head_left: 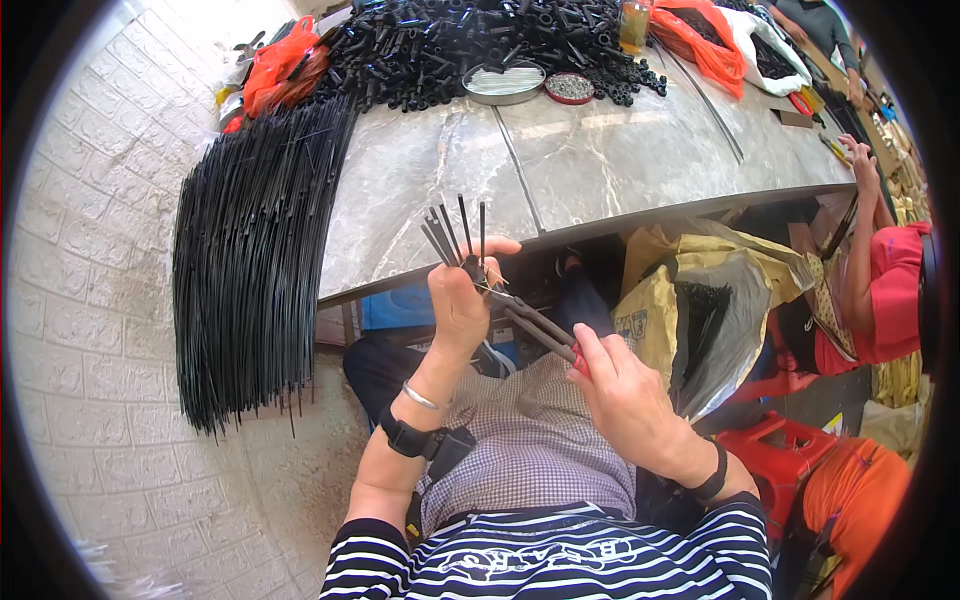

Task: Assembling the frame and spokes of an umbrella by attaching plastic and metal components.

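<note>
My left hand (458, 305) is closed around a small dark hub with several thin black rods (462, 225) fanning upward out of the grip. From the right, a pair of long-handled pliers (538, 322) reaches in, its jaws meeting the hub beside my left fingers. My right hand (628, 402) is wrapped round the red-gripped handles of these pliers. A short piece of pale wire seems to stick out at the jaws. Both hands are above my lap, just in front of the table's near edge. What exactly the jaws bite on is too small to tell.
A thick bundle of long black rods (250, 260) overhangs the left end of the grey table (430, 190). Behind lie a heap of black tubular parts (440, 45), a dish of white pins (503, 98) and a red-rimmed dish (569, 99). A yellow sack (645, 330) and another person's hand (862, 165) are right.
</note>
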Tool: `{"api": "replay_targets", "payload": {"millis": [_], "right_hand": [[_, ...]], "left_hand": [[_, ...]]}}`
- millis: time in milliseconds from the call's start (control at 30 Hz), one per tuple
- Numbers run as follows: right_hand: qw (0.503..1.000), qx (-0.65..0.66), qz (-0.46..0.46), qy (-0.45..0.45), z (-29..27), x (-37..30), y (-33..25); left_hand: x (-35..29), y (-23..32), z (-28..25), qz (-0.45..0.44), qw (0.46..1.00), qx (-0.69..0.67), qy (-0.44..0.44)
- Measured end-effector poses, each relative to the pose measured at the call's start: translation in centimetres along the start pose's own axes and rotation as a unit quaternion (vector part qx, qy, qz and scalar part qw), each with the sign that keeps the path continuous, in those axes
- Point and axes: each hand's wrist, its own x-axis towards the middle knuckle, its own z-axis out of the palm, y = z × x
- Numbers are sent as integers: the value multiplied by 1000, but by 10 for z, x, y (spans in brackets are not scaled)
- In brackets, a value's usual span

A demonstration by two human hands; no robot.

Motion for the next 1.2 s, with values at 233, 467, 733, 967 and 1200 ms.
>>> {"api": "replay_targets", "payload": {"millis": [233, 467, 733, 967, 1200], "right_hand": [[976, 201, -57, 66, 7, 17, 22], [881, 456, 109, 63, 3, 54, 10], [816, 571, 61, 63, 7, 100, -5], [843, 532, 66, 46, 14, 110, -2], [855, 508, 76, 74, 19, 111, -3]], "left_hand": [[9, 10, -12, -91, 973, -183, -107], [12, 21, -9, -77, 961, -227, -138], [9, 22, -8, -106, 943, -267, -166], [7, 19, -7, -119, 949, -250, -150], [7, 18, -6, -153, 959, -174, -163]]}}
